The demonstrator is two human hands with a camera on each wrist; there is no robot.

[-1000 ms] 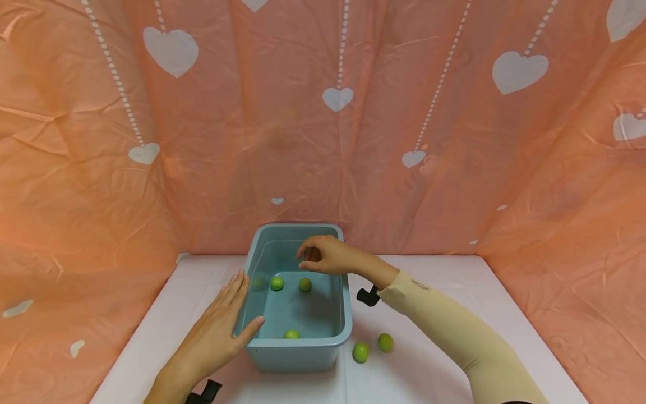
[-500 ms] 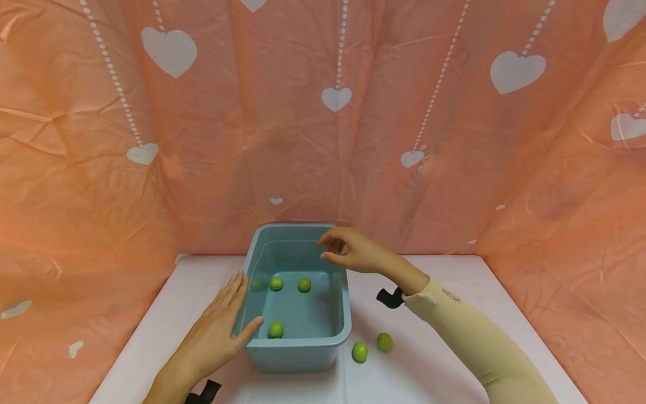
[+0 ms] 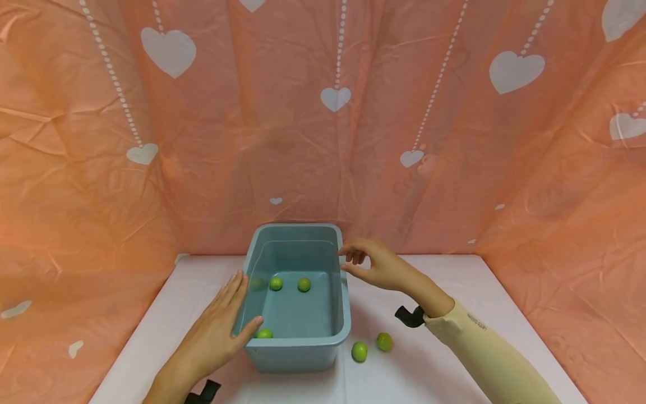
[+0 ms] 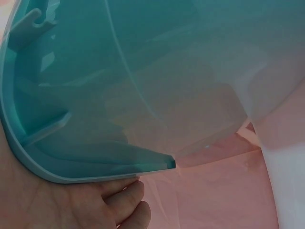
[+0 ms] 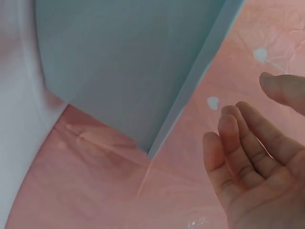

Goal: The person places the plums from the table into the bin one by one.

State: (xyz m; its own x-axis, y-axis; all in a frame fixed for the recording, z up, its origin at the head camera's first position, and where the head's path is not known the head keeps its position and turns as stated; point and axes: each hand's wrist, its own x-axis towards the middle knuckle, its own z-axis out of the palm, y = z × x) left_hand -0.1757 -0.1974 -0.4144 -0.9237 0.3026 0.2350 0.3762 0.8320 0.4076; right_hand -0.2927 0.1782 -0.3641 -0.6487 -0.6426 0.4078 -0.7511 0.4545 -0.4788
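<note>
A blue-grey plastic bin stands on the table. My left hand lies along its left side, fingers straight against the outer wall and thumb at the front rim. The left wrist view shows that hand's fingers just outside the rim. My right hand hovers by the bin's right rim, fingers loosely bent, holding nothing; its palm and fingers are bare in the right wrist view. Inside the bin are a green lime-like fruit, a duller one, and a third fruit partly hidden by the front rim.
Two more green fruits, one nearer the bin and another beside it, lie right of the bin on the white tablecloth. An orange curtain with white hearts encloses the back and sides.
My right hand has moved right from over the bin to its right rim. The front fruit in the bin has rolled left. The left hand stays in place.
</note>
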